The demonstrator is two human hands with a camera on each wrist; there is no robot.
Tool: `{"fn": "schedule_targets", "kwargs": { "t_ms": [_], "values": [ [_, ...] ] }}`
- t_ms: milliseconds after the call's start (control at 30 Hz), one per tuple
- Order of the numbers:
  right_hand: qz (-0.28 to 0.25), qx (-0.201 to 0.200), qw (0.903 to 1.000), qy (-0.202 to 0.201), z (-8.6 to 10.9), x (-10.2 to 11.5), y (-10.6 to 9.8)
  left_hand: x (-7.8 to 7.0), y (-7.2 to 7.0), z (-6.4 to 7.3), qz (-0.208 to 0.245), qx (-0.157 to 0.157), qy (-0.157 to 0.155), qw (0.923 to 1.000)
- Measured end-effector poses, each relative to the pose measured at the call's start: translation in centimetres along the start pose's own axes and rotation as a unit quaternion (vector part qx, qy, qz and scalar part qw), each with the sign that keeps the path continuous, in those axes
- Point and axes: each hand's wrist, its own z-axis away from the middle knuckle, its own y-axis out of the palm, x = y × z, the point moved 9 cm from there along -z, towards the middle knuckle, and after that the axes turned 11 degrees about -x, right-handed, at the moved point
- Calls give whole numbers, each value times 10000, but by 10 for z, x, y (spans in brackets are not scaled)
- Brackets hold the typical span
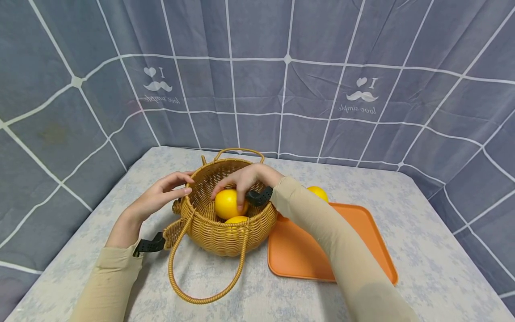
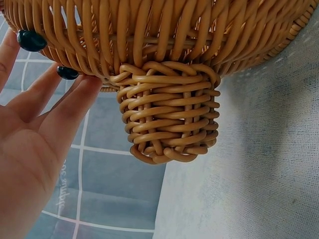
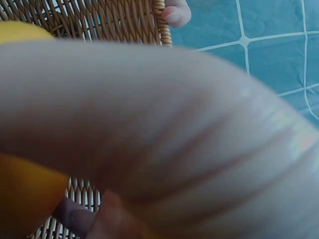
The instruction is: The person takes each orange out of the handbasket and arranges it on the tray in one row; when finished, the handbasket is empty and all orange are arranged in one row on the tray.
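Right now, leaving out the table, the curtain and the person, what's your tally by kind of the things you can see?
Yellow round fruits: 3
Wicker basket: 1
Orange tray: 1
Total: 5

The wicker basket (image 1: 219, 239) stands on the table (image 1: 426, 241), left of the tray (image 1: 299, 257), with two fruits (image 1: 226, 203) inside. A third fruit (image 1: 319, 193) lies by the tray's far edge; a curtain (image 1: 257, 89) hangs behind the table.
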Motion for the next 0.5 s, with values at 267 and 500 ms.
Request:
{"fn": "schedule_targets", "kwargs": {
  "t_ms": [267, 500],
  "values": [
    [-115, -13, 9999, -56, 2, 3, 0, -1, 0, 0, -7, 11, -1, 10000],
    [-220, -9, 9997, -132, 2, 3, -1, 0, 0, 1, -25, 18, -7, 10000]
  ]
}}
